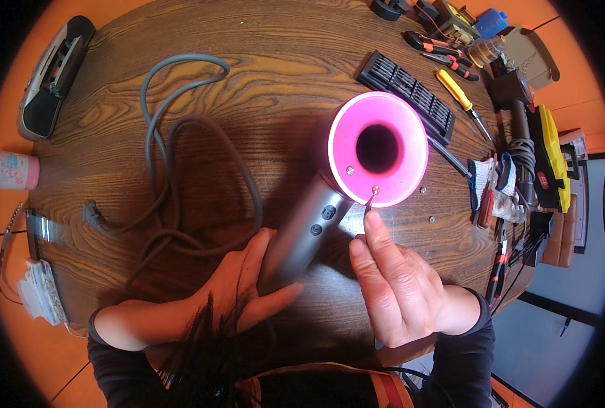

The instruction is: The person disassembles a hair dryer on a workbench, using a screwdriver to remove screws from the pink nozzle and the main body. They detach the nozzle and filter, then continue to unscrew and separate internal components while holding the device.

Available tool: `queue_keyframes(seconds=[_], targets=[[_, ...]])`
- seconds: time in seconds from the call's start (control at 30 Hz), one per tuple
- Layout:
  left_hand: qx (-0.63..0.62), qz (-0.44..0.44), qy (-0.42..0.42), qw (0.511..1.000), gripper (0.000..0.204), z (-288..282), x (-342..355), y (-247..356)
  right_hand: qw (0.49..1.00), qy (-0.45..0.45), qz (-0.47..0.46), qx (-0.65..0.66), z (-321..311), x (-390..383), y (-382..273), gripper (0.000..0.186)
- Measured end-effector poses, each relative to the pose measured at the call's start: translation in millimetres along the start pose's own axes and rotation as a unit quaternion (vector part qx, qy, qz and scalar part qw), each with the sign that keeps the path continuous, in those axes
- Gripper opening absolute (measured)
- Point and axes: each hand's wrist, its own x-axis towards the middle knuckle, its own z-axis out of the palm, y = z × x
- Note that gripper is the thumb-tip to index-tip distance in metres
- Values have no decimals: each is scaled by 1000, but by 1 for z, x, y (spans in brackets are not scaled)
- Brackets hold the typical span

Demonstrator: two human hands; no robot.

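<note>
My left hand (248, 279) is wrapped round the grey handle of a hair dryer (296, 238), tilted so its round pink end faces up. Two small silver screws (350, 171) show on the pink face, beside the dark central hole. My right hand (404, 292) pinches slim metal tweezers (370, 202), mostly hidden by the fingers. Their tip meets the lower screw (376, 190) near the pink rim; whether it grips it I cannot tell. Two tiny metal pieces (432, 219) lie on the table to the right of the dryer.
A grey power cord (170, 136) loops over the wooden table (268, 41) at left. Behind the dryer lies a black bit case (398, 81). Along the right are a yellow screwdriver (455, 90), pliers (445, 51), a red-handled screwdriver (487, 204) and gloves (481, 178).
</note>
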Motion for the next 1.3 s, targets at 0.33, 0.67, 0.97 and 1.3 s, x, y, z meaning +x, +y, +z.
queue_keyframes(seconds=[0.33,0.67,0.97,1.3], targets=[[-3,8,9,1000,42,3,0,-4,994,27,4,106,5,-5,6,22],[9,-22,-27,999,48,-2,-1,2,830,-67,371,412,-36,13,27,5],[36,-40,8,999,44,4,-3,8,968,-22,142,208,-25,4,10,17],[-33,-29,21,999,38,8,-2,3,997,1,-76,-9,-1,-10,10,19]])
